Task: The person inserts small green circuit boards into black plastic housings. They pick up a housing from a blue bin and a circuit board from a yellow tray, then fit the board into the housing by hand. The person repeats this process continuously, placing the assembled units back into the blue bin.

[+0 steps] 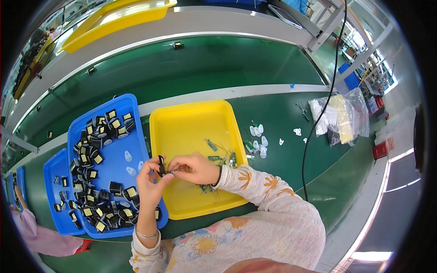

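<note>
1. Housing, small and black (161, 165), with a slim, dark upper part standing up from the fingers; its lower part is mostly hidden by them. It is held over the left edge of the yellow tray (177, 132).
2. Left hand (150, 183): thumb and fingers closed around the housing.
3. Right hand (198, 168): fingertips pinched narrow just beside the housing's right side; whatever they grip is too small to tell.
4. Green circuit pieces (210, 145) with thin wires lie in the right part of the yellow tray.
5. Left of it, a large blue tray (116, 166) carries many black pieces (95, 142) with pale yellow faces, plus a few whitish ovals (131, 171).
6. Right of the yellow tray, pale oval pieces (263, 149) lie on the green table (282, 113); farther right are clear plastic bags (339, 119).
</note>
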`<state>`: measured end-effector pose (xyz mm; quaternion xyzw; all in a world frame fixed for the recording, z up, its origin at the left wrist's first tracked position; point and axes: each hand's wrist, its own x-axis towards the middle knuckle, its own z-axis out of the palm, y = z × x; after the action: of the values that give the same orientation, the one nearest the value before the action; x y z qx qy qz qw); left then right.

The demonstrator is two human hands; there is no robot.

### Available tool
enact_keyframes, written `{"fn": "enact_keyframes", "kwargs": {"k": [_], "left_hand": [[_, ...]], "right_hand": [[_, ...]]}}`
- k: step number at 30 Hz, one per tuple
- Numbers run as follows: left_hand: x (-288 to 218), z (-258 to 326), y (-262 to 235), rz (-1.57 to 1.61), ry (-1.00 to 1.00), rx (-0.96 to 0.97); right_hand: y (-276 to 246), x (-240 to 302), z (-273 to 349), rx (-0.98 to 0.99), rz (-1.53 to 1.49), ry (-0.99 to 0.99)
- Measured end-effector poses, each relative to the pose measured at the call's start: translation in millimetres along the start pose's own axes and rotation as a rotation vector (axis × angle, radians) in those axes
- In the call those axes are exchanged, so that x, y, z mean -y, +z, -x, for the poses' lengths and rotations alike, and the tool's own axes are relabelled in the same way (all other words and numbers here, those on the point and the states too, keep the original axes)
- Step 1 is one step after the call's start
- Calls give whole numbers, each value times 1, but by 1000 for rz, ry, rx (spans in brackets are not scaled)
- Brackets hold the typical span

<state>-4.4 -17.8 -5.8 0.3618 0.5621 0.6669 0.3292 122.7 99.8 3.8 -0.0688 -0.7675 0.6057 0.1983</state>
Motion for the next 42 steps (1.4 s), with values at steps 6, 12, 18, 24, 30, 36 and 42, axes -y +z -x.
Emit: {"fn": "enact_keyframes", "kwargs": {"k": [6,12,18,24,30,36,42], "left_hand": [[-6,-1,2,-331,206,-53],[0,9,-3,-171,173,-142],[-7,5,-2,94,-86,-9],[1,5,-4,294,-167,27],[2,3,-1,350,-165,26],[0,3,5,316,-171,15],[-2,4,6,275,-177,18]], "right_hand": [[-4,-6,2,-7,-288,143],[-6,-2,1,54,-517,252],[-4,-1,3,71,-569,231],[-2,2,5,40,-627,266],[-2,-4,3,-12,-666,296],[-4,1,1,-71,-660,360],[-6,0,1,-66,-680,356]]}}
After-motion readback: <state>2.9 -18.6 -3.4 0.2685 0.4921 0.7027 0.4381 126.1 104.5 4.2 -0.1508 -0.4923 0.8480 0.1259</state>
